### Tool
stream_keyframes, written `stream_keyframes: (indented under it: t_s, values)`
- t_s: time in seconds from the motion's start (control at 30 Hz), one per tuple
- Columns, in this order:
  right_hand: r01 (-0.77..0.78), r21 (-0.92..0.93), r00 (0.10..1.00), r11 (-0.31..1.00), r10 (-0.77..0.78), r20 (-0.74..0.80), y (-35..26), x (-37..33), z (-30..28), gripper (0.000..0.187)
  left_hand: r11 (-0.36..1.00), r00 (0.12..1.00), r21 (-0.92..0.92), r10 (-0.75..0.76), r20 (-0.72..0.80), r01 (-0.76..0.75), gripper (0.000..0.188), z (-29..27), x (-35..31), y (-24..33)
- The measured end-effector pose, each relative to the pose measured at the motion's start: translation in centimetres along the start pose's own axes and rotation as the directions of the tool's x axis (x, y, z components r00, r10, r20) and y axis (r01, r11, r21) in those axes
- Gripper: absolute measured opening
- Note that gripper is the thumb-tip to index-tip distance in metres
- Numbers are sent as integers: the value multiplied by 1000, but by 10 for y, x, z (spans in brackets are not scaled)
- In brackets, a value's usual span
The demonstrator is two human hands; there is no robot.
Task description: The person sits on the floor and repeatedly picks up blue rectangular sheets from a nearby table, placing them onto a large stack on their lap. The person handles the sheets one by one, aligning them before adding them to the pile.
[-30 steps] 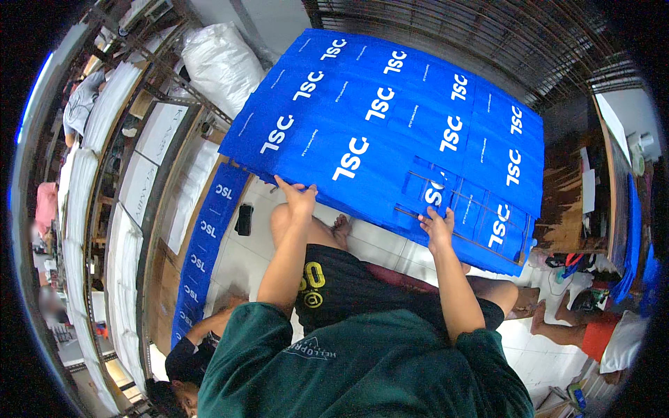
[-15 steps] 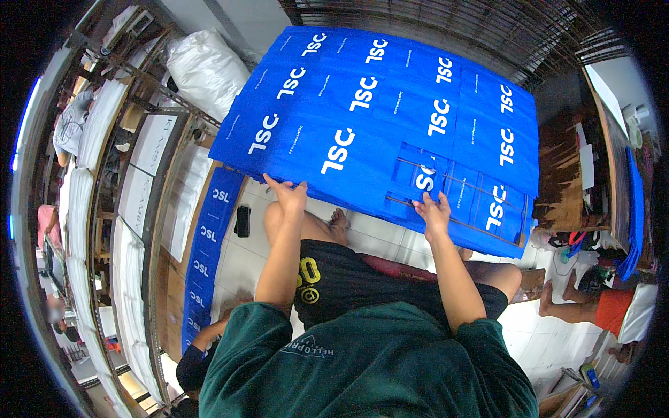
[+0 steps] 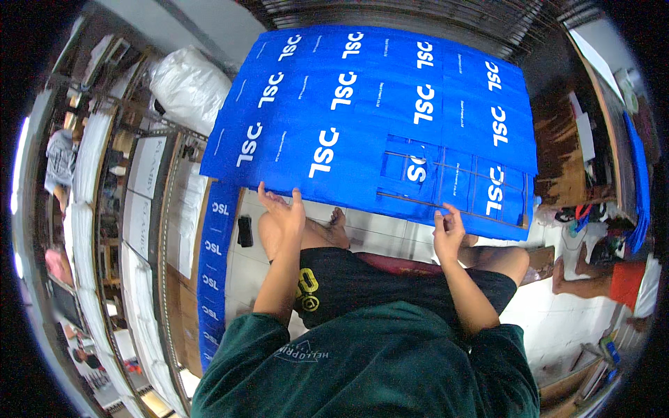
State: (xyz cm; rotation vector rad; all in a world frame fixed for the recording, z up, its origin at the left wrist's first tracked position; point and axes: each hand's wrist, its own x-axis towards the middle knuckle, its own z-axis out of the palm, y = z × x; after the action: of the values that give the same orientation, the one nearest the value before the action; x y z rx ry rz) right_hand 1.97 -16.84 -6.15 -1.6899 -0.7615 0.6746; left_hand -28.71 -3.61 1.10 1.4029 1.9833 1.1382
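Overlapping blue sheets [image 3: 293, 150] with white lettering cover a wide flat surface in front of me. A thin brown slatted frame [image 3: 481, 216] lies on their near right corner. My left hand [image 3: 284, 212] is at the near edge of the sheets, thumb and fingers apart, fingertips by the rim. Just below the frame's near bar is my right hand [image 3: 449, 233], its fingers loosely bent and apart, with nothing visible in them. Whether the fingertips press on the sheet edge cannot be made out.
A phone [image 3: 245, 231] lies on the tiled floor [image 3: 240, 279] to my left, beside a strip of blue printed material [image 3: 212, 279]. Shelves with white stacks [image 3: 139, 299] line the left. A white plastic sack [image 3: 191, 87] sits far left. Another person's orange shorts [image 3: 631, 285] show at right.
My right hand has come back from the frame's near bar toward the near edge. My left hand has turned slightly and its fingers remain apart. The whole view has shifted a little.
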Motion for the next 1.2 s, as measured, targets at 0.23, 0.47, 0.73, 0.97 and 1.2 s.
stream_keyframes:
  t_s: [0.23,0.47,0.73,0.97,1.2]
  values:
    - [69,-292,998,954,-68,11,32,-10,-42,14,909,987,413,-7,159,-60,68,-10,-16,42]
    - [199,-245,828,949,-29,560,62,-15,-56,15,847,966,530,-163,201,33,68,-9,-22,62]
    - [304,-557,666,773,246,705,60,-26,-40,28,886,544,-148,393,741,-439,48,41,-87,19]
    - [274,-601,548,751,392,739,58,-15,-41,31,892,8,-124,142,990,-435,48,130,-153,-64]
    - [172,-581,473,796,451,757,83,-6,-45,36,894,198,108,-21,980,-435,51,123,-133,-29]
